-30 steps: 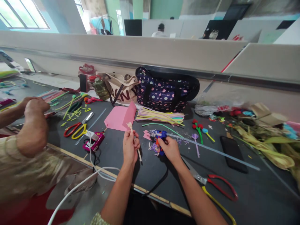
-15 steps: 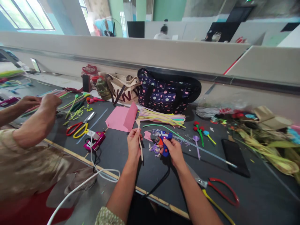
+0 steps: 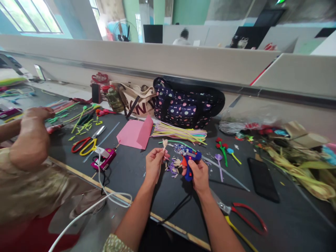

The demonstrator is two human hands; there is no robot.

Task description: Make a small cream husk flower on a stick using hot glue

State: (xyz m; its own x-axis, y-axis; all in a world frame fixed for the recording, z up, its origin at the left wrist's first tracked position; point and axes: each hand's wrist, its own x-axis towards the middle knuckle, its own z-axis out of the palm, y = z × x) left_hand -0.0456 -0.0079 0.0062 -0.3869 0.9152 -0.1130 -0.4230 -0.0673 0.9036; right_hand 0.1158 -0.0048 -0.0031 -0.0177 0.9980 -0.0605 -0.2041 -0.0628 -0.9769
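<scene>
My left hand [image 3: 154,164] pinches a thin cream fuzzy stem, with a small cream tufted head [image 3: 165,143] standing above the fingertips. A blue glue gun [image 3: 193,154] with an orange trigger is gripped in my right hand [image 3: 201,175]; a red light glows on it. Its nozzle points left, near the tufted head, though I cannot tell whether they touch. From behind the gun a long translucent stick [image 3: 231,175] slants right. Below the nozzle lie purple and cream fuzzy clippings [image 3: 173,170].
Fuzzy stems [image 3: 180,133] lie in a bundle behind my hands, beside pink paper [image 3: 133,133]. Pliers [image 3: 228,210] and a phone [image 3: 263,179] are at right. Scissors [image 3: 91,141] and a purple device [image 3: 105,159] lie left, near another person's arm [image 3: 31,134].
Both my hands have shifted slightly right, the glue gun moving with the right one. The cream tufted head has come nearer the nozzle. The other person's hands have moved left.
</scene>
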